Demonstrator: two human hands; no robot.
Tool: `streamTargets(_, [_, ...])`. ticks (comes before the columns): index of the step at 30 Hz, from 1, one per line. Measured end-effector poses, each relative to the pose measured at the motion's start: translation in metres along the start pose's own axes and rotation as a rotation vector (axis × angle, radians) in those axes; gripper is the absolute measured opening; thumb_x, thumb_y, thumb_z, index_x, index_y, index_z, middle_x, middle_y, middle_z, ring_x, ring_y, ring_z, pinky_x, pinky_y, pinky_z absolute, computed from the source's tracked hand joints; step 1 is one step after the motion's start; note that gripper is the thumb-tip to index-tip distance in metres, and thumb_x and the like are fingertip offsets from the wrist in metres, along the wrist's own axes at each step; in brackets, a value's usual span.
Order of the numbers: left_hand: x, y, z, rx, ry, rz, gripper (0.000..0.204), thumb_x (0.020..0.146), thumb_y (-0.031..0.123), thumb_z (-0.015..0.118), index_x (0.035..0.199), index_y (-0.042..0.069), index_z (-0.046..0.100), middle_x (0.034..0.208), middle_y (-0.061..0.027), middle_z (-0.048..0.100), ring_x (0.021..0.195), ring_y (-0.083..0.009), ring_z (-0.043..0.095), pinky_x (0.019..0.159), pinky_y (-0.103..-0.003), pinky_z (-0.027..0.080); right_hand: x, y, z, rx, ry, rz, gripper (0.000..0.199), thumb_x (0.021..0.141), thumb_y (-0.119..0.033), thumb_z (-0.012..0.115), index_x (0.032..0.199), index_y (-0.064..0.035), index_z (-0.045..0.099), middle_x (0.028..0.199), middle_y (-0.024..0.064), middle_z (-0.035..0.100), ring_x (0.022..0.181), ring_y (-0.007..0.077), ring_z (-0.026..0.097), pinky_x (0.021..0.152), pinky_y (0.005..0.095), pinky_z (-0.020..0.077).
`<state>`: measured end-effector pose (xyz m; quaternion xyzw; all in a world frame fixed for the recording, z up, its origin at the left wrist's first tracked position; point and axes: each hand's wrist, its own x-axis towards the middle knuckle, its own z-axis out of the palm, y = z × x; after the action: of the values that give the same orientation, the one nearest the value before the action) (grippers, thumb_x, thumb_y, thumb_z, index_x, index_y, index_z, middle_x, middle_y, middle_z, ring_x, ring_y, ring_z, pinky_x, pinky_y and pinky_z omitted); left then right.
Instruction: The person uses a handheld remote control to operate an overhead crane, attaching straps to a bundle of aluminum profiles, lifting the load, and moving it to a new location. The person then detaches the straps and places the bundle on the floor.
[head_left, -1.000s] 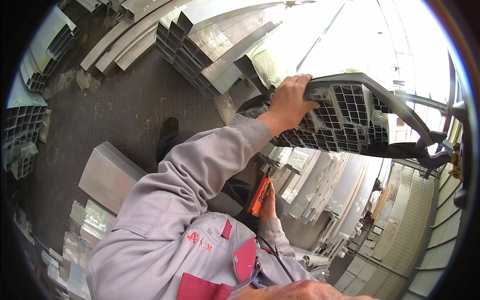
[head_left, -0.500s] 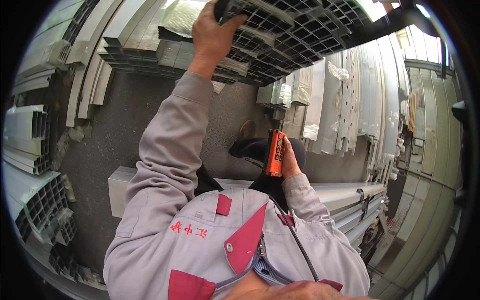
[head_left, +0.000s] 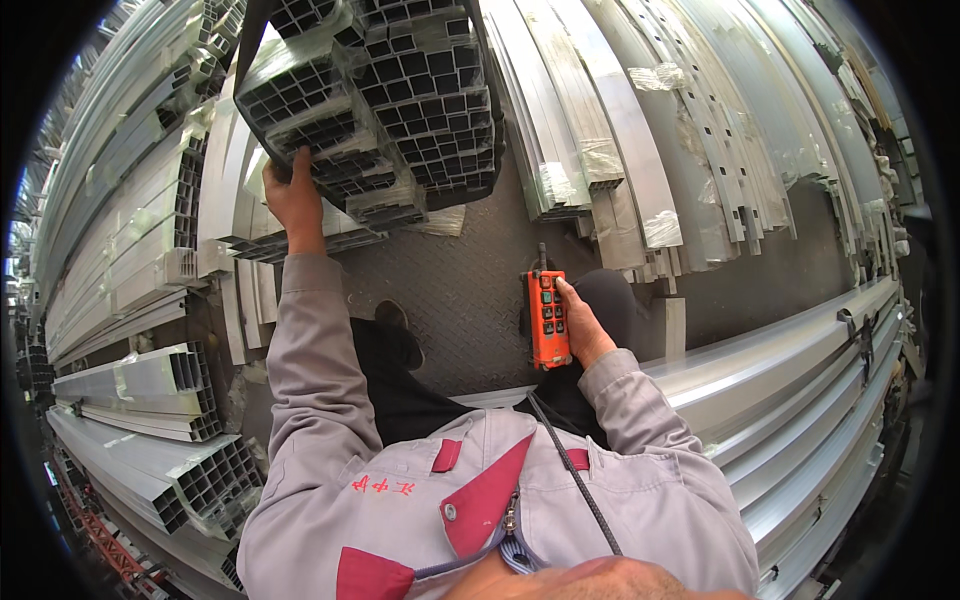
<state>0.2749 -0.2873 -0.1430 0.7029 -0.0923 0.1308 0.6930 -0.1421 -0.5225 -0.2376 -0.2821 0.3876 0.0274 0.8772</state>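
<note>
My left hand (head_left: 293, 195) reaches up and presses against the end of a hanging bundle of grey hollow aluminium profiles (head_left: 380, 90), held by a dark strap. My right hand (head_left: 580, 325) grips an orange push-button remote control (head_left: 548, 318) with a short aerial, thumb on its side. A black cord (head_left: 575, 475) runs from the remote down across my grey and red jacket. My dark shoe (head_left: 395, 320) stands on the chequered steel floor (head_left: 450, 290) below.
Long aluminium profiles lie stacked all around: wrapped flat bars at the upper right (head_left: 640, 130), square tubes at the left (head_left: 150, 380), and a long pile along the right edge (head_left: 800, 400). Only a narrow strip of floor shows between them.
The view has swung, so the bundle now sits at the upper left and nearer. My left hand stays on its end. The remote remains in my right hand.
</note>
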Motion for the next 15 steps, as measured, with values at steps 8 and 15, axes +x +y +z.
streamTargets(8, [0.010, 0.000, -0.013, 0.291, -0.059, 0.004, 0.053, 0.094, 0.042, 0.076, 0.122, -0.002, 0.063, 0.110, -0.0107, 0.071, 0.098, -0.0189, 0.064, 0.090, -0.034, 0.050, -0.004, -0.007, 0.001, 0.089, -0.034, -0.020, 0.039, 0.105, -0.048, 0.052, 0.108, -0.0126, 0.068, 0.088, 0.0002, 0.071, 0.074, 0.0139, 0.068, 0.068, 0.0337, 0.0593])
streamTargets(15, [0.011, 0.000, -0.009, 0.402, 0.014, 0.005, 0.056, 0.093, 0.046, 0.075, 0.121, -0.001, 0.064, 0.109, -0.0130, 0.072, 0.098, -0.0246, 0.067, 0.090, -0.036, 0.051, -0.005, -0.009, -0.010, 0.174, -0.071, -0.060, 0.038, 0.106, -0.045, 0.051, 0.108, -0.0106, 0.067, 0.088, 0.0034, 0.071, 0.074, 0.0170, 0.070, 0.069, 0.0372, 0.0615])
